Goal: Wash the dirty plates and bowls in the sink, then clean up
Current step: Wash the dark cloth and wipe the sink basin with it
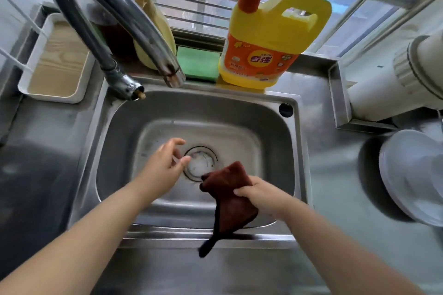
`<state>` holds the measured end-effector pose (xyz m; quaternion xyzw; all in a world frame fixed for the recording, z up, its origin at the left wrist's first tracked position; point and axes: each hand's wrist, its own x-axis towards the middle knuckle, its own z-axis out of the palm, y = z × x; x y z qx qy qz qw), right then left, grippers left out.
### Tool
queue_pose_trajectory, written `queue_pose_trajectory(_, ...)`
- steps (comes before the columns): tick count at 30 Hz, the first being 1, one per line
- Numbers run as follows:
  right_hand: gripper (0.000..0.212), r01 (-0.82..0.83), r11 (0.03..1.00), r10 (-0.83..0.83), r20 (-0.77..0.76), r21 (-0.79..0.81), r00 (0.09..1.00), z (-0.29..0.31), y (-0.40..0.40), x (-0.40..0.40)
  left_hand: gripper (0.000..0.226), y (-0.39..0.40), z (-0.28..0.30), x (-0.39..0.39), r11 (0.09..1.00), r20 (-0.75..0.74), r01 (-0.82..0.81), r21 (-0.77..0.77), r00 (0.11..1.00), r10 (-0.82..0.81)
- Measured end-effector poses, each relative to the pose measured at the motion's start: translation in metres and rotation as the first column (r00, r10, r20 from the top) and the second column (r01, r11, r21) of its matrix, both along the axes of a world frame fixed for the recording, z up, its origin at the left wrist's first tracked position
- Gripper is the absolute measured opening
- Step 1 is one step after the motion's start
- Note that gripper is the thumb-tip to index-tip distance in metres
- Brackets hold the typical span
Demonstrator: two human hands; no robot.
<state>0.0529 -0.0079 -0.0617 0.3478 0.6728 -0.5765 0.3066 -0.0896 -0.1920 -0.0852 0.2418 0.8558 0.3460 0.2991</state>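
Observation:
The steel sink (115, 151) holds no dishes; its round drain strainer (201, 163) lies in the middle of the basin. My left hand (163, 167) hovers just left of the drain with relaxed fingers, and a small pale thing shows between thumb and fingers, too blurred to name. My right hand (259, 191) grips a dark brown cloth (230, 199), which hangs over the basin's near right part and trails across the front rim. White plates (412, 175) are stacked upside down on the counter at the right.
The curved faucet (119, 21) arches over the sink's back left. A yellow detergent jug (271, 38), a green sponge (199, 62) and a yellow brush stand along the back ledge. A white tray (57, 62) sits at the left, a white appliance (407, 74) at the right.

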Motion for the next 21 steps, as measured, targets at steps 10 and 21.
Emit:
queue_pose_trajectory(10, 0.041, -0.926, 0.007, 0.725, 0.636, 0.377, 0.265, -0.029, 0.093, -0.030, 0.016, -0.031, -0.001, -0.011, 0.985, 0.062, -0.148, -0.088, 0.986, 0.154)
queue_pose_trajectory(21, 0.055, -0.535, 0.844, 0.535, 0.153, -0.043, 0.831, -0.024, -0.147, -0.075, 0.018, -0.080, 0.023, -0.046, 0.867, 0.162, -0.496, 0.049, 0.860, 0.483)
